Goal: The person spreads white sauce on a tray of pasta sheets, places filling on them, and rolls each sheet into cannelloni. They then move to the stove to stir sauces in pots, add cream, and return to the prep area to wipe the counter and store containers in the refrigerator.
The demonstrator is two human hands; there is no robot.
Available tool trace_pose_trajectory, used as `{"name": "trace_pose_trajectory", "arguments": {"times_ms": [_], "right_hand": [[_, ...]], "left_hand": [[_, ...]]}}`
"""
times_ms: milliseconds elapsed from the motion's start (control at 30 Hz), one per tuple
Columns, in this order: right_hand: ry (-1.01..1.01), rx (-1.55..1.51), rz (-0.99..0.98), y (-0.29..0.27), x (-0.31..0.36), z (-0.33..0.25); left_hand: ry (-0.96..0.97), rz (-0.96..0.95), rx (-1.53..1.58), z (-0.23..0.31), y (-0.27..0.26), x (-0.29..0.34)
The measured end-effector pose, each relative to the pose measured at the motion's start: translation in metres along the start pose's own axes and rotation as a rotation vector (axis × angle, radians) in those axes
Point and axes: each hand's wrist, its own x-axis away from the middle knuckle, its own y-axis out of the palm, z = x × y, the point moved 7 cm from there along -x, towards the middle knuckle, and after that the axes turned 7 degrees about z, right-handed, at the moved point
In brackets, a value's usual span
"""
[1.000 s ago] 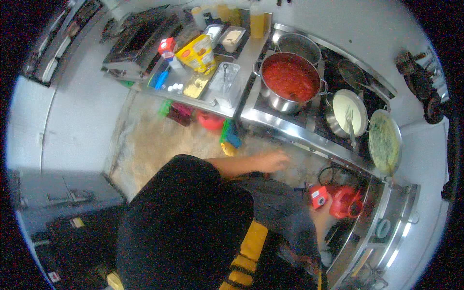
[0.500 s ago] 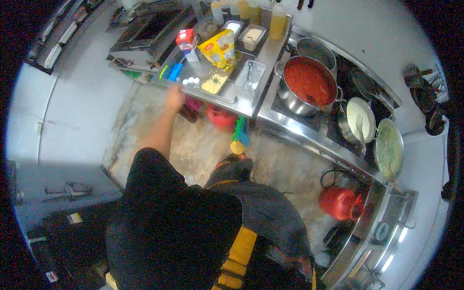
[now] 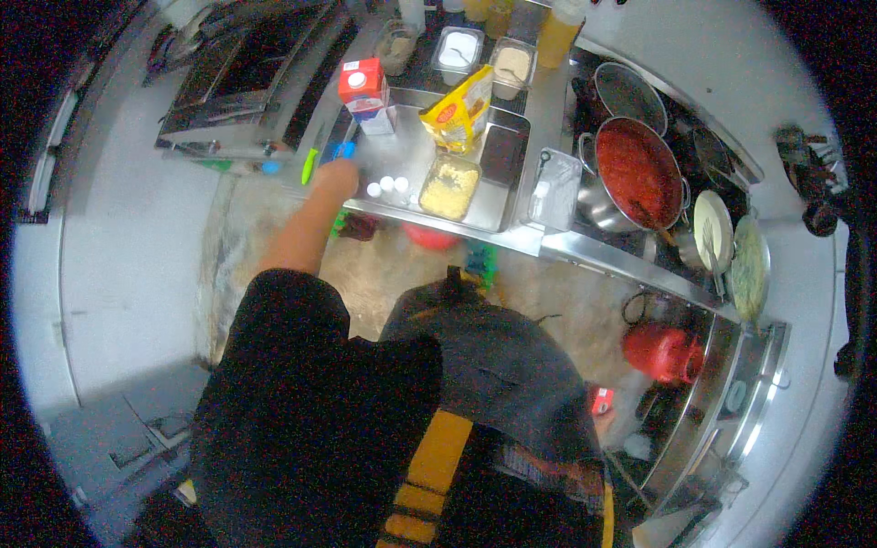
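Observation:
My left hand (image 3: 336, 179) reaches over the left front edge of a metal tray (image 3: 416, 102). Its blurred fingers are at a blue object (image 3: 343, 150); whether they grip it is hidden. Just left lies a bright green-handled tool, perhaps a knife (image 3: 309, 166). Near the hand are several white eggs (image 3: 387, 184) and a container of pale yellow shredded food (image 3: 450, 189). Low at my right side, my right hand (image 3: 604, 422), partly hidden by my clothing, holds a small red box (image 3: 601, 400) with a white patch.
A red-and-white carton (image 3: 363, 87) and a yellow bag (image 3: 459, 114) stand on the tray. Tubs of white (image 3: 458, 53) and beige powder (image 3: 512, 68) sit behind. On the stove at right is a large pot of red sauce (image 3: 637, 172). A red gas cylinder (image 3: 662, 353) stands below.
My view has shifted closer to the tray. My left hand has moved from the counter's front edge to the blue object. My right hand with the small red box has come into view.

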Motion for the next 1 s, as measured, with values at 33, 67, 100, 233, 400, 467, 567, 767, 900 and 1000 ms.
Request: {"name": "trace_pose_trajectory", "arguments": {"times_ms": [33,67,100,233,400,467,567,767,900,1000], "right_hand": [[-0.025,0.001,-0.014,0.002,0.006,-0.017],[-0.102,-0.003,-0.024,0.002,0.007,-0.037],[-0.083,0.120,-0.052,0.000,0.008,-0.046],[-0.124,0.076,-0.113,0.003,0.017,-0.072],[-0.112,-0.018,-0.104,0.006,0.030,-0.068],[-0.061,0.036,-0.111,0.008,0.035,-0.057],[0.070,0.136,-0.171,0.018,0.040,-0.026],[0.166,-0.186,-0.208,0.061,0.034,0.070],[0.108,-0.256,-0.265,0.074,0.037,0.083],[0.140,0.083,-0.210,0.057,0.050,0.057]], "left_hand": [[0.030,0.001,-0.013,0.000,0.001,-0.003],[0.097,-0.012,-0.028,0.002,0.003,-0.006],[0.159,-0.026,-0.044,0.004,0.006,-0.011],[0.267,-0.013,0.158,0.015,0.021,-0.029],[0.441,0.088,0.420,0.070,0.015,-0.019],[0.395,0.037,0.461,0.088,0.010,-0.002],[0.344,-0.067,0.410,0.100,0.006,0.020],[0.690,-0.244,0.380,0.116,0.033,0.012],[0.998,-0.096,0.441,0.121,0.042,0.009],[0.976,-0.107,0.548,0.119,0.035,0.012]]}}
